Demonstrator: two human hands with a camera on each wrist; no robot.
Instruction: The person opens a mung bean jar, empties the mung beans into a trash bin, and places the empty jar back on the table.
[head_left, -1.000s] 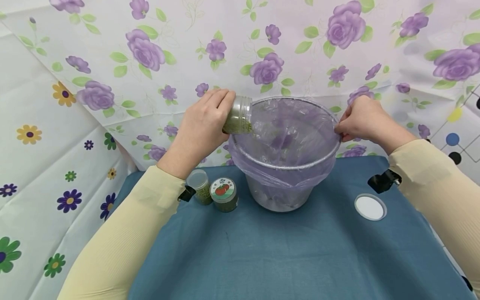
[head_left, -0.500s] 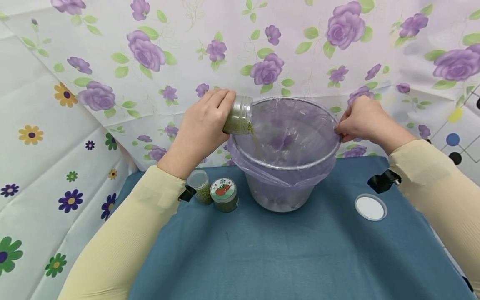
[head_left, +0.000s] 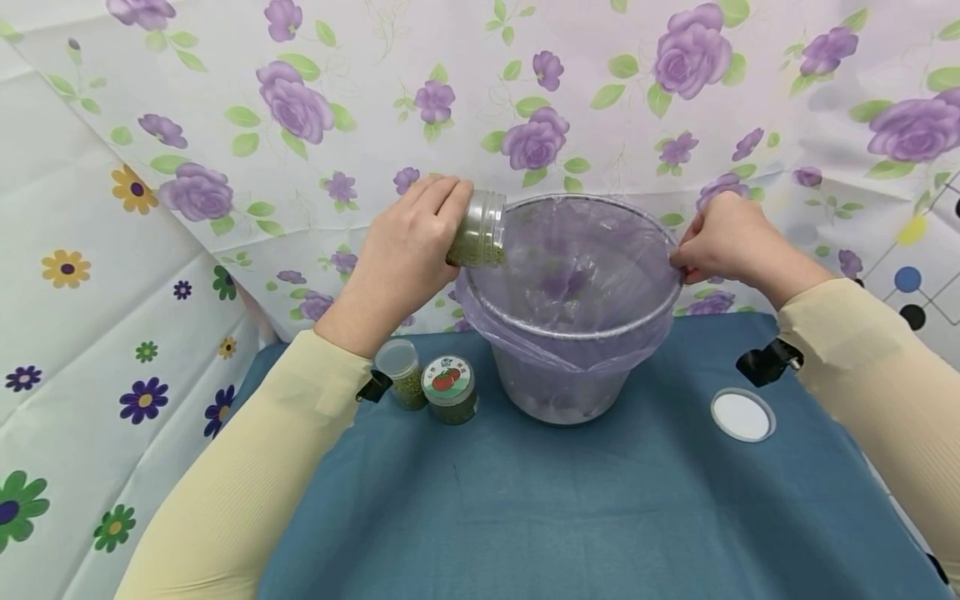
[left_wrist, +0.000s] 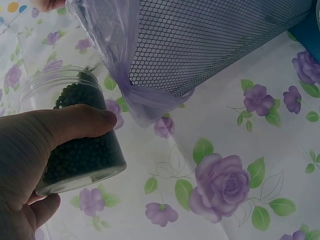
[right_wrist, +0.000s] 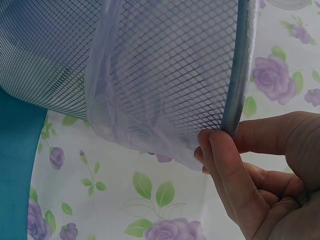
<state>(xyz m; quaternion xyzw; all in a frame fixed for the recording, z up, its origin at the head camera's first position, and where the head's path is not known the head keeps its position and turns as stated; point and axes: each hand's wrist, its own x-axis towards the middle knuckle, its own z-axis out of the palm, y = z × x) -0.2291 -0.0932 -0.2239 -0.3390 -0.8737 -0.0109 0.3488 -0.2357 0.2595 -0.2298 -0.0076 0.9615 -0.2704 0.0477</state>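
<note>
A clear plastic jar of small green beans [head_left: 477, 242], lid off, lies tipped sideways with its mouth over the rim of the grey mesh bin lined with a purple plastic bag [head_left: 558, 333], which stands upright.

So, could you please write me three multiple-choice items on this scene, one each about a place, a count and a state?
1. Where does the white lid lie?
A. on the blue cloth, right of the bin
B. inside the bin
C. on top of a jar

2. How many small jars stand on the cloth left of the bin?
A. one
B. two
C. four

3. How is the jar of green beans in the left hand held?
A. upright and capped
B. tipped, mouth open over the lined mesh bin
C. lying on the cloth

Answers: 1 A, it lies flat beside the bin; 2 B, two stand together; 3 B, its mouth points into the liner.
</note>
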